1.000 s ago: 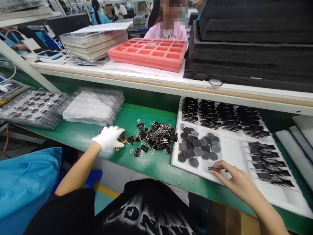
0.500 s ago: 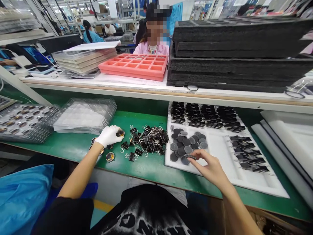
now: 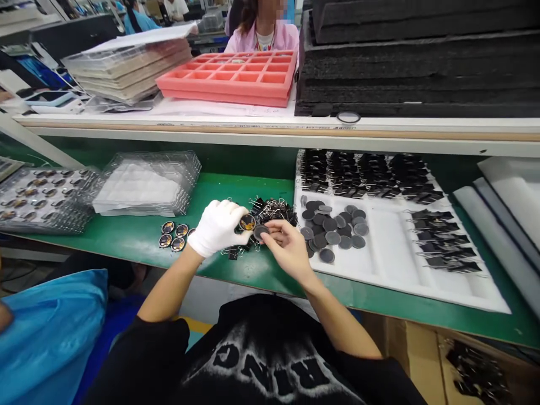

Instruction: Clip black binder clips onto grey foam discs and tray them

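My left hand [image 3: 217,228], in a white glove, pinches a round watch case [image 3: 247,222] by its edge, its face with orange and dark parts turned toward me. Bare-fingered, my right hand [image 3: 291,247] grips a dark round disc [image 3: 260,232] close beside that case; whether the two touch I cannot tell. Behind both hands lies a heap of black binder clips [image 3: 276,209], partly covered by them. Several more watch cases [image 3: 178,243] rest on the green table left of my glove. Loose dark discs [image 3: 331,224] are piled on the white foam tray [image 3: 390,247] to the right.
Rows of binder clips [image 3: 367,171] fill the tray's far part. Clear plastic trays [image 3: 192,174] stand at left, one group holding watch cases [image 3: 34,194]. A shelf [image 3: 253,135] crosses above, carrying a red compartment tray [image 3: 228,93] and black foam [image 3: 400,73]. A person sits opposite.
My left hand has moved right with the watch case, and my right hand has moved left from the disc pile with a disc. They now meet before the clips. The view has tilted down.
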{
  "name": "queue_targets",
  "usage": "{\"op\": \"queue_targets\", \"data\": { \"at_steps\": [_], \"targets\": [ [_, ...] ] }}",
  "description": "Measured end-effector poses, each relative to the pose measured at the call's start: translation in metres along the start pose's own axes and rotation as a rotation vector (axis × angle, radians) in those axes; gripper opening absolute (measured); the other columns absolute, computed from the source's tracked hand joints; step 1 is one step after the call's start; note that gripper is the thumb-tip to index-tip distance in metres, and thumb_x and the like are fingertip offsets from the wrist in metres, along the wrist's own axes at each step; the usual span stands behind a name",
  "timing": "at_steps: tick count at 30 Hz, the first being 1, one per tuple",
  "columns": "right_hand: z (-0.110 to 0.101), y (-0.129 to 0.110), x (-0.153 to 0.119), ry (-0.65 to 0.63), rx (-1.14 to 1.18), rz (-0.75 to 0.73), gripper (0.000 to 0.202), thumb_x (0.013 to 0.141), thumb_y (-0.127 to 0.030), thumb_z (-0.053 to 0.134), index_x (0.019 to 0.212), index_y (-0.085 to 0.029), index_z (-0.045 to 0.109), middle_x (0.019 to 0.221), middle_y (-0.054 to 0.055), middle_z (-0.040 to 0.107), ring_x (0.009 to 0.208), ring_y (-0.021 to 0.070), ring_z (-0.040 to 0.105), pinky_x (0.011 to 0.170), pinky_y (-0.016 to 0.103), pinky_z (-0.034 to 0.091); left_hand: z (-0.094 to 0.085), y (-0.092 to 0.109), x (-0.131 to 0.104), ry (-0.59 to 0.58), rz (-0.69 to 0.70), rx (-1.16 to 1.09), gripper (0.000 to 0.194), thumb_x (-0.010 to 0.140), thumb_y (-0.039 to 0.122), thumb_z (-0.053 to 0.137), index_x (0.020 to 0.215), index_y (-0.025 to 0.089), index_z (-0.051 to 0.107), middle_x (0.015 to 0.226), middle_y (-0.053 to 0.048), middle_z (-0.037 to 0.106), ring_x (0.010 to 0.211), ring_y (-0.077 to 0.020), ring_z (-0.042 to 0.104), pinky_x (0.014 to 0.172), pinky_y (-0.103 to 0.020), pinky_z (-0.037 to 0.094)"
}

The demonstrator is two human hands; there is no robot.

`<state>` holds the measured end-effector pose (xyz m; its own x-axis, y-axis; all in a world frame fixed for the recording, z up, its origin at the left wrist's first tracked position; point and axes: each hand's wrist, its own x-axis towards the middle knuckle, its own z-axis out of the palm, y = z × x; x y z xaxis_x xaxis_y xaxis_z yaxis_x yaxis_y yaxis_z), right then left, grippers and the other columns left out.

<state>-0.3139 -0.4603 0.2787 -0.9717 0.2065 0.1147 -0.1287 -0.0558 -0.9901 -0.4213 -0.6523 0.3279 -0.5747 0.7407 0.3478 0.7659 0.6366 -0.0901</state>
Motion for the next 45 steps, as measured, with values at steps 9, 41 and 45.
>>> {"op": "queue_targets", "data": {
  "at_steps": [9,41,45],
  "targets": [
    [-0.007,0.001,0.008,-0.072,-0.033,0.100,0.038,0.081,-0.048,0.082,0.108,-0.023,0.071,0.097,0.005,0.075,0.079,0.0172,0.069,0.065,0.029,0.058,-0.002,0.032,0.006,-0.049,0.189,-0.059,0.031,0.091,0.041,0.064,0.109,0.017,0.073,0.097,-0.014,0.076,0.092,-0.0307,0.068,0.076,-0.042,0.041],
    [-0.015,-0.003,-0.018,-0.185,0.279,0.062,0.031,0.082,-0.053,0.086,0.097,-0.026,0.080,0.118,0.008,0.075,0.108,0.0243,0.071,0.100,0.043,0.060,-0.006,0.057,-0.035,0.075,-0.372,-0.796,0.039,0.105,0.038,0.042,0.096,0.021,0.075,0.065,0.000,0.068,0.058,-0.0143,0.061,0.064,-0.029,0.050],
    [-0.037,-0.009,-0.024,-0.184,0.227,0.051,0.028,0.082,-0.049,0.086,0.095,-0.025,0.081,0.112,0.008,0.073,0.097,0.0220,0.071,0.089,0.040,0.063,-0.013,0.064,-0.022,-0.024,-0.221,-0.621,0.023,0.088,0.038,0.058,0.072,0.022,0.062,0.057,0.002,0.057,0.053,-0.0126,0.050,0.057,-0.028,0.039]
  ]
}}
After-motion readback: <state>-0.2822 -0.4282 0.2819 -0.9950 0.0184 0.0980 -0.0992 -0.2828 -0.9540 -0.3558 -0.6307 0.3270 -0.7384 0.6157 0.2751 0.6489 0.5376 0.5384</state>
